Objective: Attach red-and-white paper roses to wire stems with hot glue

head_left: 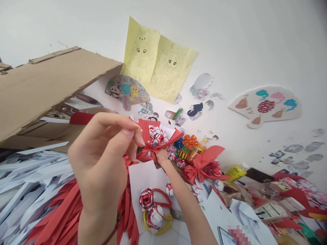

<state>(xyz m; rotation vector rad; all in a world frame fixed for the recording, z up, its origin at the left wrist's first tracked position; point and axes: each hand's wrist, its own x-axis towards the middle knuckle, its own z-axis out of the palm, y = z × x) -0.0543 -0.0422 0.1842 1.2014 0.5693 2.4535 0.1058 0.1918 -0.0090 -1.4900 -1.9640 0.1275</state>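
A white wall [230,54] rises behind paper strips [33,183]; left fingers [125,121] pinch together, right fingers [159,156] grip a bouquet [157,136].

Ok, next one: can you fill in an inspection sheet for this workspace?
Surface: mostly covered with paper; a white sheet lies near the middle.
Job's things: red-wrapped bouquet with red-and-white paper flowers.
Clutter: white strips, red strips, flower-topped bands, yellow bottle.
Hands: left hand raised, fingers curled, contents unclear; right hand at the bouquet's gathered base, fingers partly hidden.
Cables: nothing seen.
Surroundings: cardboard at left; yellow drawings and a decorated fan on the white wall.
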